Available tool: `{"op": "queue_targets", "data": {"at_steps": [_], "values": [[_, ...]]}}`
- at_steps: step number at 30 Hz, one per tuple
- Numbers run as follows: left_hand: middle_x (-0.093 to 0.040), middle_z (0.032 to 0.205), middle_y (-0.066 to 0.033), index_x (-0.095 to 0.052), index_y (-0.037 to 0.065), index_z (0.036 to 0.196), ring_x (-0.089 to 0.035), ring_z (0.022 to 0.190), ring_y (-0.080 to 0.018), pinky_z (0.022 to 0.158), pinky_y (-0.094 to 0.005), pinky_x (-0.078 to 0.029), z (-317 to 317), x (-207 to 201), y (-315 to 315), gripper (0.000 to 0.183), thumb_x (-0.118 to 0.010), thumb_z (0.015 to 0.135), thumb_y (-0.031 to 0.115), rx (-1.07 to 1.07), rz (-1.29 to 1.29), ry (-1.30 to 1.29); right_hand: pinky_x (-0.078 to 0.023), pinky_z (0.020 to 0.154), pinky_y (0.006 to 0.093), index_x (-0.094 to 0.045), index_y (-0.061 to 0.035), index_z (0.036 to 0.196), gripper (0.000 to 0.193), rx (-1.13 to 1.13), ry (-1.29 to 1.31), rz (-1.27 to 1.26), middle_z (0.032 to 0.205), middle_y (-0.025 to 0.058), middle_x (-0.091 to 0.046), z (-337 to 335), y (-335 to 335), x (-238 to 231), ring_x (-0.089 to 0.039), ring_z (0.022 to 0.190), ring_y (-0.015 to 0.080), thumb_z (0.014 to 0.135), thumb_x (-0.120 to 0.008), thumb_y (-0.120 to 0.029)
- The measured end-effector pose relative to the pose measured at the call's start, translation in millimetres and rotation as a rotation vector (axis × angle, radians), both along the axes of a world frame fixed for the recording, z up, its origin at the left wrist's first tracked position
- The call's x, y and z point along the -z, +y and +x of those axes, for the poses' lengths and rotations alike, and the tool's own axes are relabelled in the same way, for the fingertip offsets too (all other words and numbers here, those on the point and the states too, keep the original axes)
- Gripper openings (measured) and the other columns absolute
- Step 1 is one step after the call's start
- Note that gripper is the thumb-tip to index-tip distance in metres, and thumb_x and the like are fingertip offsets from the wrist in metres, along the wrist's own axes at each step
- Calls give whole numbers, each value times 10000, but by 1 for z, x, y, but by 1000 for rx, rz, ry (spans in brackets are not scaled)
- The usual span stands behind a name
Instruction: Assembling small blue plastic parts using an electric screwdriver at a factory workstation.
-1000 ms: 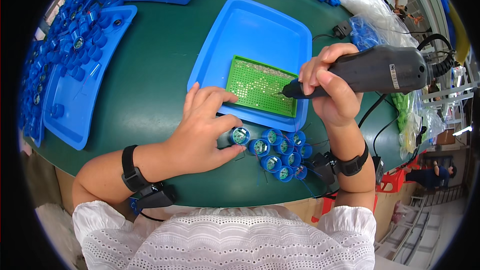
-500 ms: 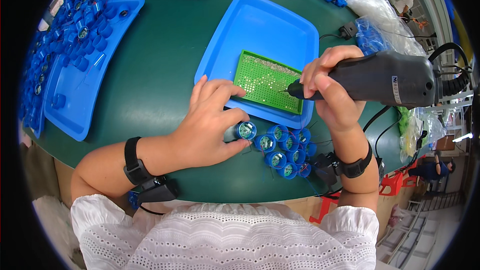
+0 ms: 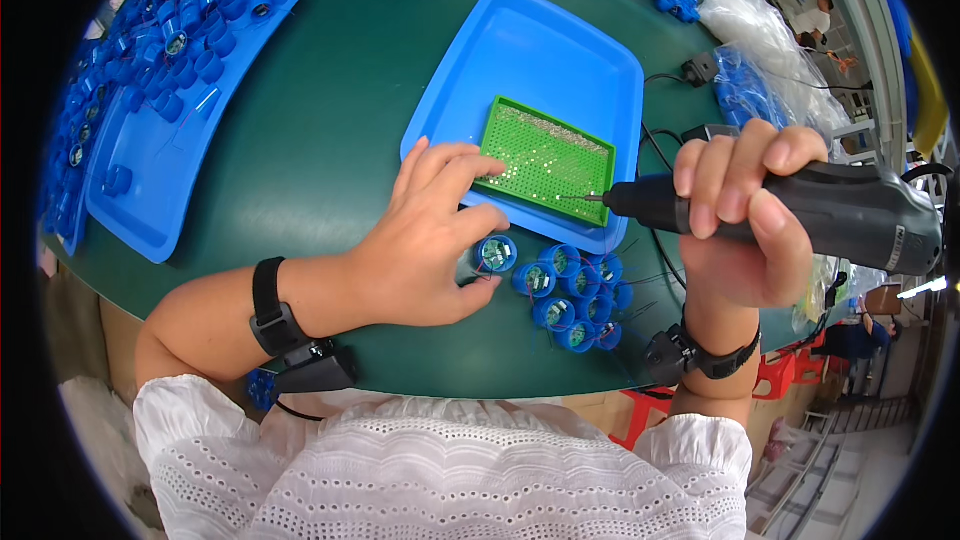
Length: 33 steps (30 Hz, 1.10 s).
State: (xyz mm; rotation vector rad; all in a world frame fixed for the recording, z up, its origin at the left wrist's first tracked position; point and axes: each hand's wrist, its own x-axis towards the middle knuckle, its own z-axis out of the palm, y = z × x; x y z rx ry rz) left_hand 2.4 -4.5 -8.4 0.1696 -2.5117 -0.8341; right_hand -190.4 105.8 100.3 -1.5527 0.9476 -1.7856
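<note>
My right hand (image 3: 750, 210) is wrapped around a black electric screwdriver (image 3: 850, 215), held nearly level. Its thin bit points left, over the right part of a green perforated screw tray (image 3: 560, 185) dotted with small shiny screws. My left hand (image 3: 425, 235) has its fingers spread, the thumb and a finger on either side of a small blue cup (image 3: 496, 254) with a circuit board in it. A slight gap shows between thumb and cup; whether the finger touches its rim I cannot tell. Other fingertips hover by the green tray's left edge.
The green tray lies in a larger blue tray (image 3: 420, 120) on the dark green table (image 3: 320, 140). Several wired blue cups (image 3: 578, 337) cluster right of my left hand. More cups heap around a blue tray (image 3: 140, 210) at left. Plastic bags (image 3: 765, 30) and cables lie at right.
My right hand and the screwdriver have shifted right and slightly down, the bit moving toward the green tray's right edge. The left thumb and finger have loosened around the cup.
</note>
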Motion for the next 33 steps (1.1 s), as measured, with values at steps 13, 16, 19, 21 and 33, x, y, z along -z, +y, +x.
{"op": "queue_targets", "data": {"at_steps": [13,16,19,21,33], "values": [[-438,1207,-148,-610,65,808,-302,1222,-383,1021,-613,-122,-2,2,-1,268,-752,597,151,12,35,-58,-464,578,315,-429,-43,954,255,-86,-158,56,676,62,-517,31,-2,31,-528,546,161,767,-602,-34],[-431,1205,-167,-620,47,798,-292,1224,-387,1024,-619,-109,-1,2,-2,242,-734,615,155,23,43,-65,-474,566,298,-421,-32,958,252,-100,-101,62,674,65,-524,30,-4,40,-536,563,152,771,-583,18],[-434,1216,-151,-629,63,815,-298,1225,-382,1024,-613,-107,-1,2,-2,262,-746,601,156,18,43,-76,-470,556,295,-414,-28,964,259,-117,-79,83,671,66,-521,31,-6,43,-534,556,152,769,-577,22],[-438,1223,-135,-635,79,833,-305,1226,-377,1023,-609,-106,-1,2,-2,286,-758,586,153,10,42,-84,-468,550,292,-411,-25,965,258,-108,-91,86,669,67,-519,32,-6,46,-532,552,151,767,-568,30],[-441,1221,-145,-635,82,826,-306,1224,-379,1020,-611,-97,-1,4,-2,273,-748,592,168,8,39,-76,-465,544,289,-406,-15,964,253,-90,-126,108,661,72,-517,33,-8,51,-520,546,148,756,-531,54]]}}
